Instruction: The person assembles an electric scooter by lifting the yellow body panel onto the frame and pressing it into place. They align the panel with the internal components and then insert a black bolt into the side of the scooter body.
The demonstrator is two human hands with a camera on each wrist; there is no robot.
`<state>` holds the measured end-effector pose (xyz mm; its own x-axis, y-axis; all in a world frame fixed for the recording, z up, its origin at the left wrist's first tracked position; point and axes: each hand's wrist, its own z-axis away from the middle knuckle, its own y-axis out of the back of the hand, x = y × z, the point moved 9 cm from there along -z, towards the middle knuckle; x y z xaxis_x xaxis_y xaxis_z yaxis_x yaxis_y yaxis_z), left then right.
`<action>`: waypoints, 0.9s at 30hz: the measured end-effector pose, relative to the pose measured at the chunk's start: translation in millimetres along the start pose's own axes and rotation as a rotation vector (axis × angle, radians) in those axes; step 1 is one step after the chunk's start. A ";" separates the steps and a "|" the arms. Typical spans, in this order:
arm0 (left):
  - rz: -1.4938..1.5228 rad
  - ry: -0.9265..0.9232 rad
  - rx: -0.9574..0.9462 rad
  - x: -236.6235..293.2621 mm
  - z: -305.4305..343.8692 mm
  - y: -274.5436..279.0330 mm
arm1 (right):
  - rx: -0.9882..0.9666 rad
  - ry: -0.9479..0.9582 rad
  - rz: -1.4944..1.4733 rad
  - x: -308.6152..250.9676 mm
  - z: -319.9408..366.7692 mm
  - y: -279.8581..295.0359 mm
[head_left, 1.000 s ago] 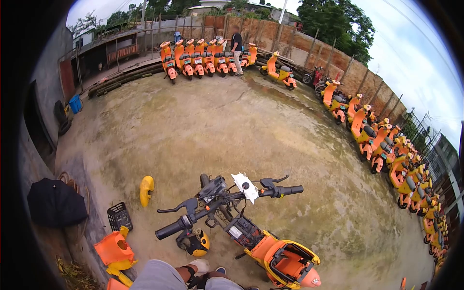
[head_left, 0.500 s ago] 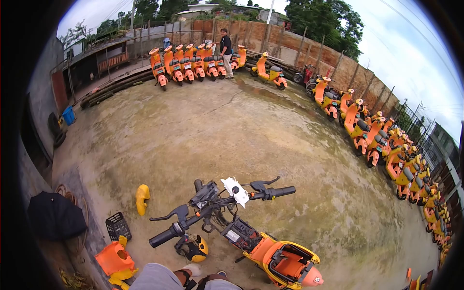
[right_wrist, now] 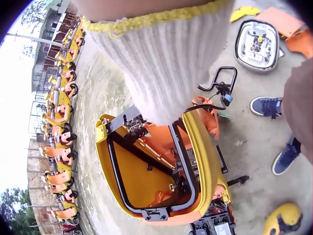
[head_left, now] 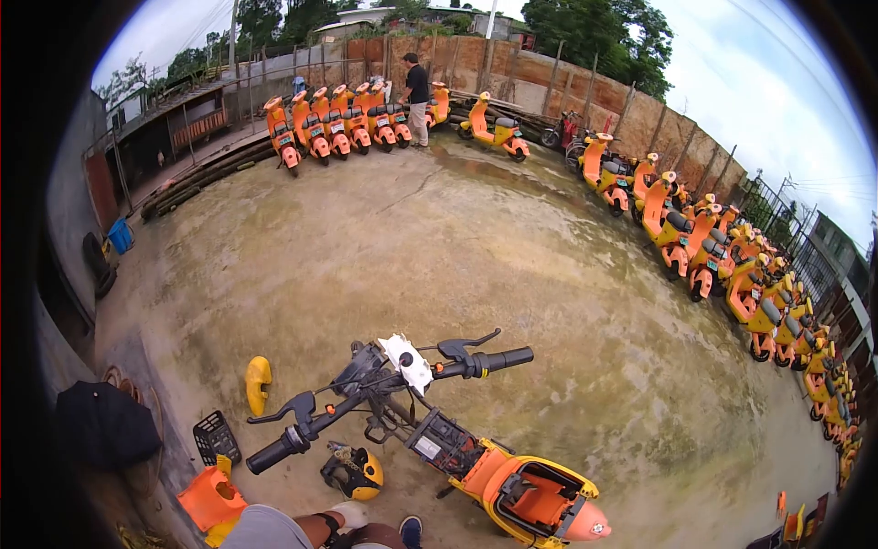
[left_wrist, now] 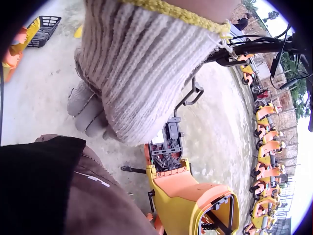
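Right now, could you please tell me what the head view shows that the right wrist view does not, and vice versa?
Only the head view shows the handlebars, the black crate, the blue bin and the standing person.

Only the right wrist view shows the gloved right hand, its fingers hidden, and a rounded part with a pale inside lying on the ground.

Both show the partly stripped scooter, the yellow-and-black helmet and the parked scooters.
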<state>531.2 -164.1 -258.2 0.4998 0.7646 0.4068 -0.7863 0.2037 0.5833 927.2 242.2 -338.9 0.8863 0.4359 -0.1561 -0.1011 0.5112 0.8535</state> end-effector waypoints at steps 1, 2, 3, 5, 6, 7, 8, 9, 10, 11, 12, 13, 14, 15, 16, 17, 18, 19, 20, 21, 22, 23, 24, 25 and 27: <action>0.000 -0.005 -0.002 3.1 7.7 6.4 | -0.022 0.022 0.158 -7.7 0.7 14.9; -0.014 0.020 -0.011 5.6 15.0 10.7 | -0.003 -0.037 0.133 -7.3 2.2 33.3; -0.026 0.044 -0.020 5.3 19.7 12.7 | 0.072 -0.178 -0.027 -9.3 8.0 60.4; -0.032 0.086 -0.021 -6.4 22.2 3.3 | 0.260 -0.419 -0.346 -18.8 33.1 113.1; -0.068 0.078 -0.049 -9.7 22.3 -1.8 | 0.317 -0.470 -0.428 -23.7 38.5 126.1; -0.100 0.067 -0.074 -6.1 24.1 -3.9 | 0.371 -0.512 -0.487 -26.4 43.2 136.9; -0.128 0.058 -0.100 -0.8 27.3 -7.7 | 0.367 -0.503 -0.475 -25.8 39.8 138.0; -0.131 0.066 -0.110 4.7 30.5 -8.5 | 0.363 -0.494 -0.462 -25.2 36.4 139.1; -0.135 0.074 -0.118 11.6 33.2 -8.7 | 0.362 -0.485 -0.451 -21.8 32.9 136.5; -0.141 0.081 -0.128 16.6 33.8 -9.6 | 0.435 -0.512 -0.451 -12.8 31.1 134.1; -0.137 0.077 -0.140 21.1 31.4 -12.2 | 0.506 -0.543 -0.450 -2.5 26.6 128.7; -0.134 0.072 -0.154 26.3 27.5 -15.8 | 0.577 -0.577 -0.447 7.2 23.2 125.3; -0.132 0.065 -0.173 37.2 25.0 -19.6 | 0.648 -0.615 -0.439 18.8 24.6 123.3; -0.109 0.032 -0.144 52.1 19.1 -18.9 | 0.683 -0.624 -0.317 28.5 23.6 120.7; -0.100 -0.001 -0.134 72.0 15.0 -13.4 | 0.515 -0.650 -0.439 36.4 14.3 114.1; -0.132 -0.033 -0.113 85.3 2.3 -9.7 | 0.495 -0.591 -0.662 42.1 7.9 107.8; -0.156 -0.058 -0.114 94.3 -11.4 -20.7 | 0.436 -0.510 -0.724 49.1 -4.7 98.6; -0.153 -0.090 -0.072 106.0 -28.6 -27.2 | 0.400 -0.489 -0.736 46.0 -4.4 109.8; -0.125 -0.145 -0.015 136.8 -40.1 -21.7 | 0.430 -0.498 -0.715 48.2 -6.2 111.0; -0.055 -0.207 0.046 173.0 -50.8 -13.5 | 0.400 -0.543 -0.709 50.4 -11.5 109.8; 0.020 -0.269 0.116 209.5 -60.8 -3.7 | 0.483 -0.557 -0.723 52.9 -16.7 103.2; 0.060 -0.243 0.157 236.6 -75.0 1.4 | 0.503 -0.558 -0.711 50.1 -20.8 105.9; 0.104 -0.213 0.206 259.8 -89.3 6.2 | 0.578 -0.539 -0.629 43.0 -22.7 115.9; 0.131 -0.208 0.238 283.9 -104.0 9.8 | 0.622 -0.530 -0.559 38.3 -25.4 121.3; 0.123 -0.215 0.348 324.6 -133.3 16.1 | 0.646 -0.503 -0.474 33.7 -31.4 127.0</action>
<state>632.4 168.9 -210.5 0.5034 0.6176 0.6043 -0.6940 -0.1276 0.7085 930.1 345.1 -251.4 0.8771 -0.1600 -0.4529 0.4556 -0.0221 0.8899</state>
